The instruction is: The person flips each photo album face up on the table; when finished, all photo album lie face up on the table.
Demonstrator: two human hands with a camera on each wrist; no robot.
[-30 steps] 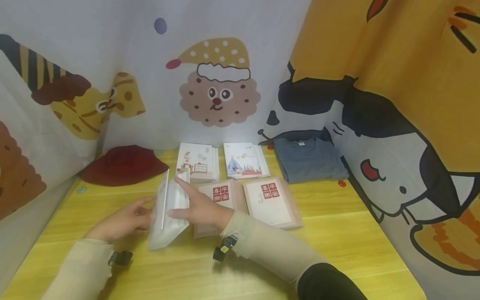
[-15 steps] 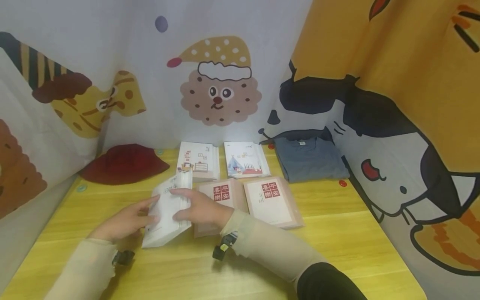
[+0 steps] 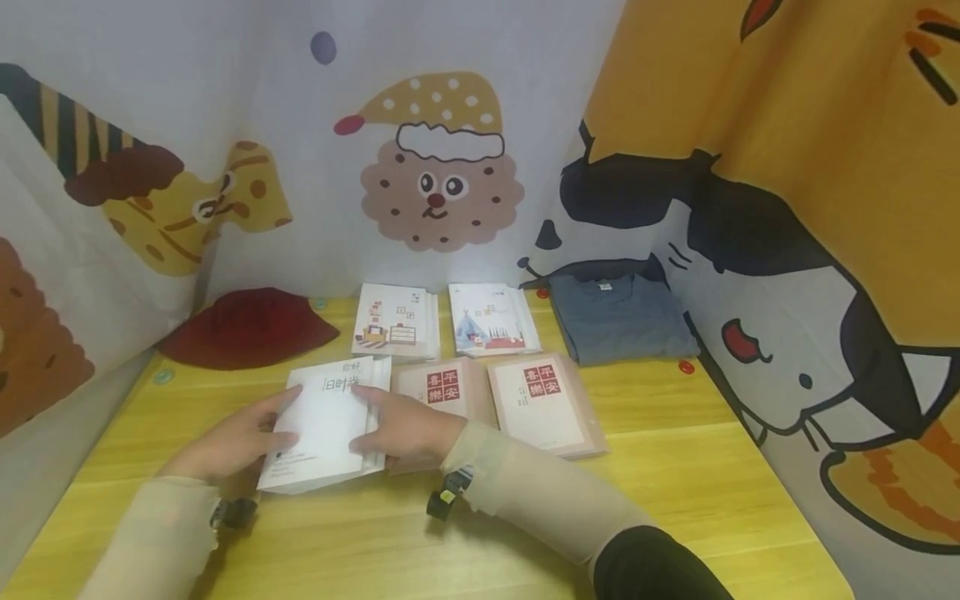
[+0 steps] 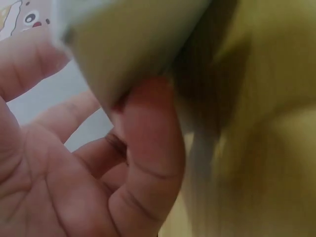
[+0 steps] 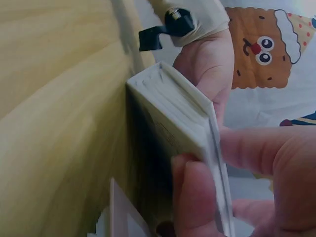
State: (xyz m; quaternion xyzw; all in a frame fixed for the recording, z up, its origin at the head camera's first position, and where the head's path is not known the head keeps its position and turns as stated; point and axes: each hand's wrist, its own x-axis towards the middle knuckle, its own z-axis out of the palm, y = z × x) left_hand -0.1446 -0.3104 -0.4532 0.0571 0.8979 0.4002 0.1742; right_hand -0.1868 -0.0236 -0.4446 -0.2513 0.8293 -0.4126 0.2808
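Observation:
A white book (image 3: 318, 425) with dark Chinese lettering on its cover is held tilted over the front left of the table. My left hand (image 3: 236, 433) grips its left edge, thumb on the cover. At the right edge, my right hand (image 3: 412, 425) holds it between thumb and fingers. Up close in the left wrist view, a corner of the book (image 4: 128, 44) is pinched by the left hand (image 4: 74, 163). The right wrist view shows page edges of the book (image 5: 168, 113) and the right thumb (image 5: 195, 197) pressed against it.
Beside the right hand lie two beige books with red stamped characters, a left one (image 3: 446, 383) and a right one (image 3: 543, 408). Behind them are two illustrated white stacks, one left (image 3: 397, 321) and one right (image 3: 491, 321). A dark red hat (image 3: 247, 329) and folded grey-blue shirt (image 3: 626, 325) flank them.
The white book has turned from nearly edge-on to showing its lettered cover upward and leaning back. Its top has come down, and both hands have stayed at its sides.

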